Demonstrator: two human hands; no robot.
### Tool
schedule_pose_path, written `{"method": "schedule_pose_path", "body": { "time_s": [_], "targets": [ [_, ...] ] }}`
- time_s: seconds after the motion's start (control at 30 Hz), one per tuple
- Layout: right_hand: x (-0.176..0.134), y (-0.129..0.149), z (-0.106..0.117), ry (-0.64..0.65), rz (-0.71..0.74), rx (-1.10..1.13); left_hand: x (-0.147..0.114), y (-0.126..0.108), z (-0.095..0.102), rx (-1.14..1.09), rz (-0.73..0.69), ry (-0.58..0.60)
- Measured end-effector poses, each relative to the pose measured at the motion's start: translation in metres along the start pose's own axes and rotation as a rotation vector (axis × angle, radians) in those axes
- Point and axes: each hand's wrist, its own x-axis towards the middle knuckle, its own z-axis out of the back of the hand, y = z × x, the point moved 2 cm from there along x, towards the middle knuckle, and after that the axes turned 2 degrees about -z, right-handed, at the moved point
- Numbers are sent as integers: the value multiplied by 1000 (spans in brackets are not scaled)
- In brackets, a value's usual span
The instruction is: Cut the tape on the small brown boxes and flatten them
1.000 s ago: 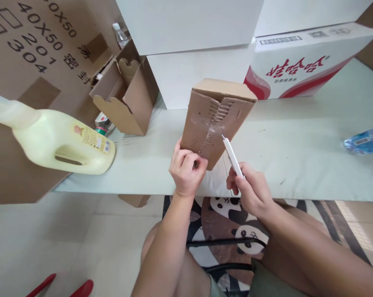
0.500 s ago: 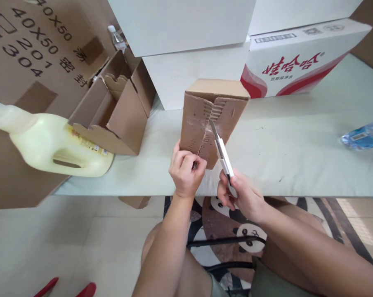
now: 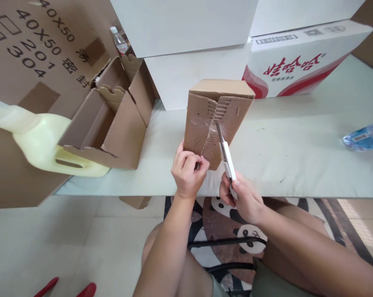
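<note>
A small brown cardboard box (image 3: 196, 111) is tilted up above the table, its taped, perforated seam facing me. My left hand (image 3: 189, 173) grips its lower left edge, fingers curled and thumb near the seam. In my right hand (image 3: 244, 196) is a white box cutter (image 3: 228, 161) with the blade out. The blade tip lies at the clear tape across the seam; whether it has gone into the tape I cannot tell.
At the left stand an open divided cardboard carton (image 3: 124, 136) and a pale yellow jug (image 3: 41, 144). White cartons (image 3: 199, 78) line the back, one with red print (image 3: 293, 68). A water bottle (image 3: 364, 136) lies at the right on the cloth-covered table (image 3: 304, 165).
The small box, both hands and the cutter have shifted slightly right. The open carton at the left has come nearer to me and covers more of the jug. The blade stays at the tape.
</note>
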Motion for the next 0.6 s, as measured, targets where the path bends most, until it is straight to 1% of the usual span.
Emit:
{"method": "schedule_pose_path", "body": {
  "time_s": [0.1, 0.27, 0.4, 0.6],
  "targets": [
    [3, 1, 0, -20, -41, 42, -1, -1, 0, -27, -1, 8],
    [5, 3, -2, 10, -37, 62, -3, -2, -1, -41, 12, 8],
    [5, 3, -3, 10, -25, 17, -4, -1, -3, -2, 33, 16],
    [6, 0, -2, -8, -22, -61, -5, 0, -3, 52, 20, -3]
  ]
}}
